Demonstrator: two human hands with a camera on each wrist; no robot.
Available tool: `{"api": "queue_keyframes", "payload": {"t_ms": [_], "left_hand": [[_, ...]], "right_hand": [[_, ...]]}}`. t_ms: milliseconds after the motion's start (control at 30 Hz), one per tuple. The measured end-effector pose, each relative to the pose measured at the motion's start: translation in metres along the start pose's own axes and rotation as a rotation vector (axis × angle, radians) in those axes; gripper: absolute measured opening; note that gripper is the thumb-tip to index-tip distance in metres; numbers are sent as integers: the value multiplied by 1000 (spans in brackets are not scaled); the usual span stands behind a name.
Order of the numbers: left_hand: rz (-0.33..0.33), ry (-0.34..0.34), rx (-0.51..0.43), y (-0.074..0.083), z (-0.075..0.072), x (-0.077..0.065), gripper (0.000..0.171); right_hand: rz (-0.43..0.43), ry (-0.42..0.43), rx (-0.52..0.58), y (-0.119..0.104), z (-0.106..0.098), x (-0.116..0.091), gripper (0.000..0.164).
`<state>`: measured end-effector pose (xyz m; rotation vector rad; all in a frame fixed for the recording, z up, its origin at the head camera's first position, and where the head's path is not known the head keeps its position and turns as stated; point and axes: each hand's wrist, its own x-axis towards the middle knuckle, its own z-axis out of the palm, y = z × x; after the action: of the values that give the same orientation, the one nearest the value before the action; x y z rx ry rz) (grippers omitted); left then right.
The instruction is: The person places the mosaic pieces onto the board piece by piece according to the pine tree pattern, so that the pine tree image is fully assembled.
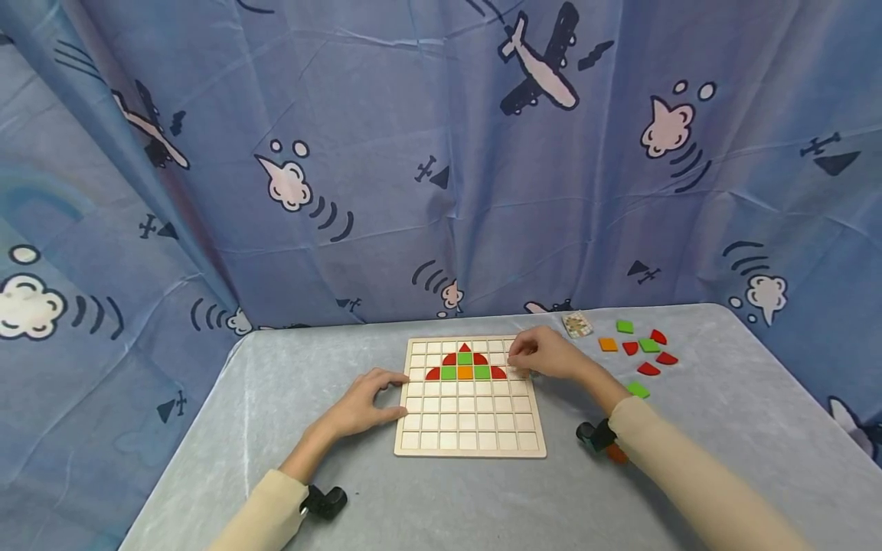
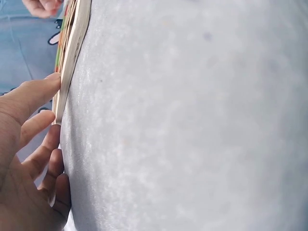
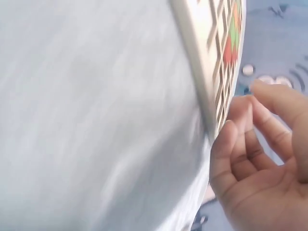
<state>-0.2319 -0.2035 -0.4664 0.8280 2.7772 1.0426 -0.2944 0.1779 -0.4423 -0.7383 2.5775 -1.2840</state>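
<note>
A square wooden grid board [image 1: 466, 421] lies on the table, with a stepped pattern of flat pieces in its upper rows. At its top sits a red triangle [image 1: 465, 348]; below are green squares, red quarter-rounds and one orange square [image 1: 465, 373]. My left hand [image 1: 365, 402] rests at the board's left edge, thumb and fingertips against the rim. Over the right edge, near the lowest red quarter-round [image 1: 498, 373], hovers my right hand [image 1: 547, 353]. Its fingers are loosely bent, and the right wrist view shows no piece between thumb and fingers.
Loose pieces lie right of the board: green squares [image 1: 649, 345], an orange square [image 1: 608, 344] and red quarter-rounds [image 1: 648, 369]. A small patterned card [image 1: 577, 324] is at the back. Another orange piece [image 1: 616, 454] shows partly under the right wrist. Behind the table hangs a blue curtain [image 1: 386, 153].
</note>
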Motion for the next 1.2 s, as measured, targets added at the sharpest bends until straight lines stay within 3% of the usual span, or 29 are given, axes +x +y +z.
{"api": "queue_keyframes", "payload": {"t_ms": [133, 300, 467, 700, 933, 1200], "left_hand": [[-1, 2, -4, 0, 0, 0, 51], [6, 7, 0, -1, 0, 0, 51], [2, 6, 2, -2, 1, 0, 51], [-1, 2, -1, -1, 0, 1, 51], [-3, -1, -2, -1, -1, 1, 52], [-5, 3, -3, -1, -1, 0, 51]], "right_hand": [[-2, 44, 29, 11, -18, -14, 12], [54, 79, 38, 20, -42, -33, 19], [134, 90, 42, 31, -63, -50, 27], [146, 94, -3, 39, -85, -73, 28], [84, 41, -35, 47, -95, -91, 25], [53, -102, 32, 54, -97, -107, 36]]}}
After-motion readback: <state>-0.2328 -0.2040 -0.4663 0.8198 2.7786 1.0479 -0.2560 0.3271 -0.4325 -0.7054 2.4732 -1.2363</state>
